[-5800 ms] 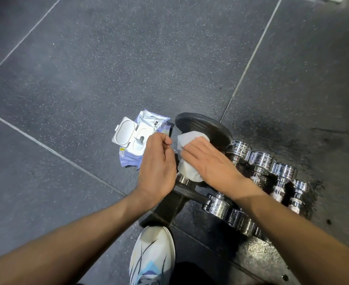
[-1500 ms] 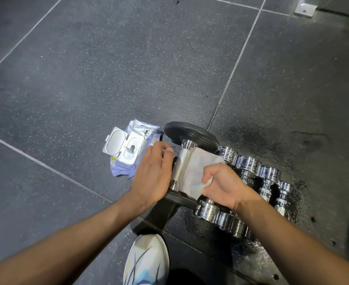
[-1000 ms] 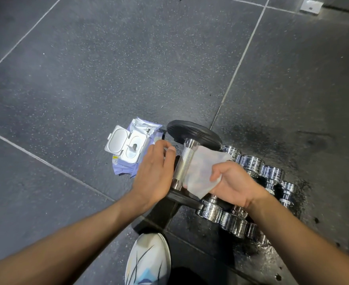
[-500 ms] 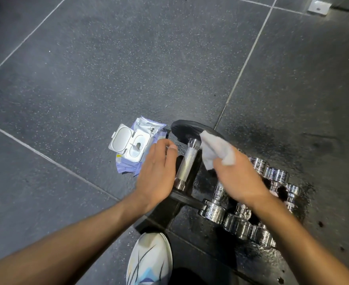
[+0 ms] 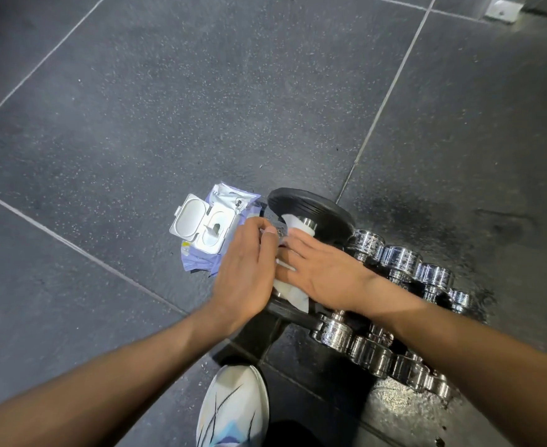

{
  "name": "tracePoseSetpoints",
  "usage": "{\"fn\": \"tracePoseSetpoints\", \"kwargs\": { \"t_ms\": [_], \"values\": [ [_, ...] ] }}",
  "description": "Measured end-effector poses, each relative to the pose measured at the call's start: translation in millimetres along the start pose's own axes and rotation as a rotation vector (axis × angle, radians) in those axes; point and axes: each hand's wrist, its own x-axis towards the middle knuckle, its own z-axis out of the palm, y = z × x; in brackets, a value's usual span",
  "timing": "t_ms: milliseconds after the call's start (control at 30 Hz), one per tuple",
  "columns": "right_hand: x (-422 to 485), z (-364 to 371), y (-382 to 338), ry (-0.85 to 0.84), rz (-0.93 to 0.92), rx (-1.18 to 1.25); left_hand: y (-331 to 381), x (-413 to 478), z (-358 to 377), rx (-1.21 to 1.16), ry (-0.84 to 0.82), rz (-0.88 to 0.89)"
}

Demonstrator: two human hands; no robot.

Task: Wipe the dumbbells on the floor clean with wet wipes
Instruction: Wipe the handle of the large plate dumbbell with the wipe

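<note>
Moved back down from the far plate: right hand (image 5: 327, 272) flat, fingers straight, pressing the white wet wipe (image 5: 293, 293) onto the chrome bar (image 5: 307, 224) of the black-plated dumbbell (image 5: 317, 206) lying on the dark floor at centre. Left hand (image 5: 243, 272) alongside at 9 o'clock, fingers bent; gripping or only resting, cannot tell. Likely heavy, rigid, slick when wet; best steadied by the bar and rolled, not lifted. At 10 o'clock, purple wipes pack (image 5: 230, 196), white lid flipped open, a sheet showing at the opening.
</note>
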Motion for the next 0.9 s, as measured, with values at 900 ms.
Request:
{"fn": "tracePoseSetpoints", "kwargs": {
  "t_ms": [900],
  "values": [
    [11.2,1.2,13.6,-0.034,-0.056,-0.06,2.9,-0.9,-0.3,0.038,-0.032,-0.008]
  ]
}}
